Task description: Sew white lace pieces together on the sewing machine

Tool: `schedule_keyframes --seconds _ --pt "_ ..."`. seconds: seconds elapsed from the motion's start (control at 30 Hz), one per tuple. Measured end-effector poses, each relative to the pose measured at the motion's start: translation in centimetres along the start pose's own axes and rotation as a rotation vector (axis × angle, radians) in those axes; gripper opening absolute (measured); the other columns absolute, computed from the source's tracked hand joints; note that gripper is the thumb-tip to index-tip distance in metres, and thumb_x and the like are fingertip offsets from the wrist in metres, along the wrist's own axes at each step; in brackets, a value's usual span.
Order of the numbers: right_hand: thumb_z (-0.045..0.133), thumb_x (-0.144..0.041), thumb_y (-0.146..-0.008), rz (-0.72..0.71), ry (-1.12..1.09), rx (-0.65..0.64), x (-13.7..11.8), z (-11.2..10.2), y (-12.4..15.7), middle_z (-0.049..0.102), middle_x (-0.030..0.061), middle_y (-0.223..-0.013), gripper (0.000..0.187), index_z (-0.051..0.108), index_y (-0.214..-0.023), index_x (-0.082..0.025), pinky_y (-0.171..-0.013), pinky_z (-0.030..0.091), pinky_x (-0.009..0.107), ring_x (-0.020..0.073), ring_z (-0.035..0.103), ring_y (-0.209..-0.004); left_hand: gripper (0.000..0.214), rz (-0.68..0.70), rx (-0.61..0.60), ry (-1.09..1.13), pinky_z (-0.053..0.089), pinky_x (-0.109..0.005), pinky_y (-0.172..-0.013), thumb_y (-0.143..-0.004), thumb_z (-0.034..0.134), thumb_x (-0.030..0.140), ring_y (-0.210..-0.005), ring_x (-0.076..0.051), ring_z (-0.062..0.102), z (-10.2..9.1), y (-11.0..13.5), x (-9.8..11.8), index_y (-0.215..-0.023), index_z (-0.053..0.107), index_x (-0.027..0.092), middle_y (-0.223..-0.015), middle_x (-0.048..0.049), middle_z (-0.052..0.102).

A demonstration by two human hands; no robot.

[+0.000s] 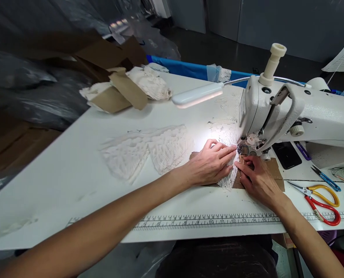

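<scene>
A piece of white lace fabric (226, 181) lies under the needle area of a white sewing machine (319, 112), on top of brown cardboard (274, 173). Flat across the lace rests my left hand (214, 160), its fingers stretched toward the presser foot. My right hand (254, 175) is at the lace's right edge, just below the needle, with thumb and index finger bent close to the fabric. Whether those fingers pinch the edge cannot be made out. More white lace pieces (166, 148) lie spread on the table to the left of my hands.
Scissors with yellow and red handles (319, 197), blue snips (326, 178), a purple cutter (302, 150) and a black phone (287, 155) lie at right. A lamp (199, 95) hangs over the table. Lace bundles with cardboard (128, 92) sit at the back left. A printed ruler (201, 222) runs along the front.
</scene>
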State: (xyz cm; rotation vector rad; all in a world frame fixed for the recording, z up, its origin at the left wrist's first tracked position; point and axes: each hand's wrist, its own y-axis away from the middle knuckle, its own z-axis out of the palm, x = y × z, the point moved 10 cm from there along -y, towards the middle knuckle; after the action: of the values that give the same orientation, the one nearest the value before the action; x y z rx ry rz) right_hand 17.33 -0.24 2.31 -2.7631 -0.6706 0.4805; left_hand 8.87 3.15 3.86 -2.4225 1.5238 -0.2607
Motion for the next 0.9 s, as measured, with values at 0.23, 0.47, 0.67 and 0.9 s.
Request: schedule_keyframes --seconds 0.23,0.47,0.67,0.9 --pt "0.042 -0.022 -0.097 0.012 -0.01 0.0 0.4 0.0 0.0 0.054 0.0129 -0.113 0.034 0.066 -0.121 -0.025 -0.083 0.056 0.042 0.0235 0.054 -0.097 0.03 -0.008 0.026 0.021 0.043 -0.047 -0.087 -0.097 0.04 0.026 -0.099 -0.028 0.061 -0.1 0.0 -0.2 -0.114 0.062 0.012 -0.128 -0.0149 0.065" --pt "0.047 -0.021 -0.096 -0.01 -0.005 0.025 0.4 0.0 0.1 0.056 0.0136 -0.111 0.032 0.068 -0.12 -0.022 -0.085 0.055 0.04 0.0245 0.055 -0.1 0.03 -0.023 0.03 0.053 0.042 -0.049 -0.093 -0.098 0.039 0.027 -0.1 -0.027 0.061 -0.2 0.0 -0.1 -0.114 0.062 0.014 -0.129 -0.0146 0.065" --pt "0.048 -0.02 -0.095 -0.023 -0.003 0.056 0.4 -0.3 0.1 0.056 0.0129 -0.113 0.032 0.068 -0.12 -0.022 -0.084 0.055 0.038 0.0231 0.056 -0.099 0.029 -0.042 0.03 0.031 0.041 -0.05 -0.096 -0.097 0.041 0.026 -0.1 -0.027 0.061 0.1 0.0 -0.1 -0.112 0.062 0.014 -0.129 -0.0146 0.064" --pt "0.045 -0.019 -0.096 -0.059 -0.024 0.067 0.1 -0.8 0.1 0.056 0.014 -0.114 0.034 0.066 -0.122 -0.02 -0.084 0.056 0.04 0.023 0.057 -0.101 0.024 -0.022 0.138 -0.029 0.042 -0.049 -0.095 -0.097 0.043 0.022 -0.097 -0.026 0.063 -0.8 0.0 0.6 -0.106 0.063 0.012 -0.123 -0.0164 0.066"
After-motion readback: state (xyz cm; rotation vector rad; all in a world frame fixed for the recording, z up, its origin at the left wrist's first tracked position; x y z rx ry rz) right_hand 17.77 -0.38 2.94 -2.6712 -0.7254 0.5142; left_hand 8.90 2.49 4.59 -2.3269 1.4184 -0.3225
